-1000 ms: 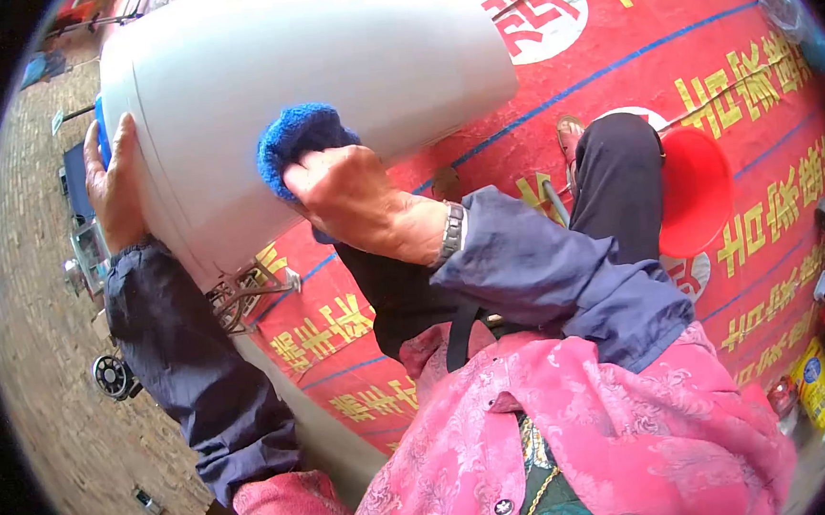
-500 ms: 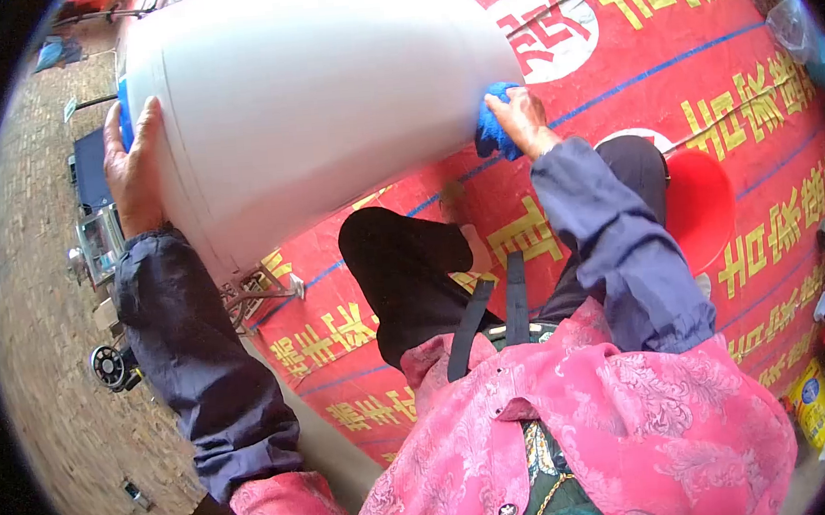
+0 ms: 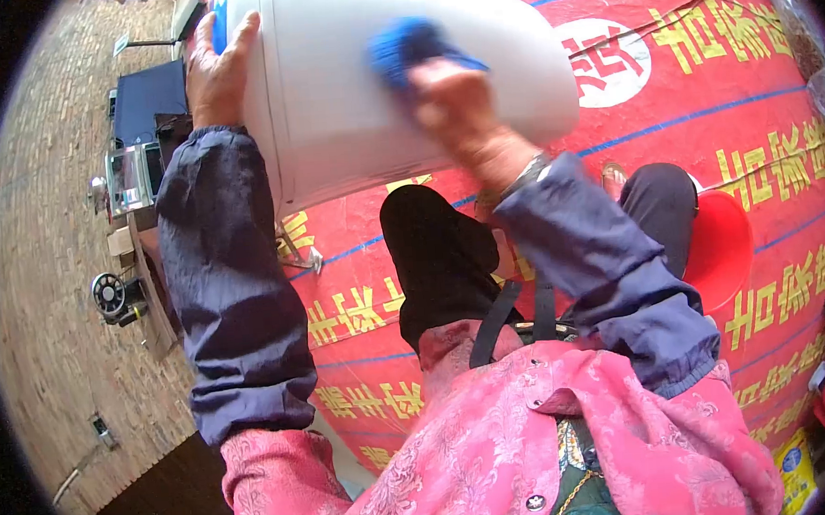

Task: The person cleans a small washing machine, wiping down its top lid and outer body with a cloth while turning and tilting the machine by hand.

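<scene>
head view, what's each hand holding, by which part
The right hand holds the blue cloth, but blur hides which part. The left hand is on the edge of the white barrel at its blue end; whether it grips or only rests is unclear.

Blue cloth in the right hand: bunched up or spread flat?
Bunched: the blue cloth forms a compact wad in the right hand, over the white barrel. Finer folds: cannot tell, motion blur.
</scene>
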A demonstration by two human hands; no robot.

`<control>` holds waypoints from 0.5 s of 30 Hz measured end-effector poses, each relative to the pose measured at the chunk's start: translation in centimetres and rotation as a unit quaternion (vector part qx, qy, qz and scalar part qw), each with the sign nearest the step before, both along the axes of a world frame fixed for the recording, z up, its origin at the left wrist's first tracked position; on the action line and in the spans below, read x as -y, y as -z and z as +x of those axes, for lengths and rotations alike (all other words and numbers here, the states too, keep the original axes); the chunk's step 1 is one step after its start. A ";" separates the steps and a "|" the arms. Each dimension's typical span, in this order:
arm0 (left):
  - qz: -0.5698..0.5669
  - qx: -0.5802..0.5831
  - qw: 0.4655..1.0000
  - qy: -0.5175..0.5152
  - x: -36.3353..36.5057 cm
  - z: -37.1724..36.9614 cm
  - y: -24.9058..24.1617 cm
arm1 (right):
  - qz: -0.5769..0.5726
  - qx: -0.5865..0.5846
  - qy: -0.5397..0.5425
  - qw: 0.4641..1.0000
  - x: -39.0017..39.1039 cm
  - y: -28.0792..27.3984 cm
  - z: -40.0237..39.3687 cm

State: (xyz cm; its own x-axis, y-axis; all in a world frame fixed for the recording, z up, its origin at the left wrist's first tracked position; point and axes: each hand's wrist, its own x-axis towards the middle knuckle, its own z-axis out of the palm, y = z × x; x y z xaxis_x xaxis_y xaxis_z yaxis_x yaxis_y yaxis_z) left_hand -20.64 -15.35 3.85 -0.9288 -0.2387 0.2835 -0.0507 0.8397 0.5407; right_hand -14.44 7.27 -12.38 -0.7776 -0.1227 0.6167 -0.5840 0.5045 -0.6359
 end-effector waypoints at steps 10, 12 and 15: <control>-0.012 -0.014 1.000 0.004 0.2 0.1 0.0 | 0.172 -0.028 -0.023 0.984 -2.8 1.2 1.5; -0.038 -0.014 0.999 0.012 -0.2 -0.1 0.0 | -0.004 0.023 -0.061 0.998 1.7 -3.1 1.8; -0.030 -0.022 0.999 0.015 -0.4 -0.7 0.1 | -0.060 -0.030 -0.111 0.992 3.7 -8.0 3.4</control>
State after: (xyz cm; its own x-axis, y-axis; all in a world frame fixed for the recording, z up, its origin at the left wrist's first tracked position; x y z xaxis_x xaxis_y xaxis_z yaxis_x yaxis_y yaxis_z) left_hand -21.30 -14.95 3.75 -0.9218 -0.1926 0.3366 -0.0026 0.8710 0.4912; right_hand -11.01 3.62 -4.43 -0.7018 -0.2099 0.6808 -0.7101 0.2828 -0.6448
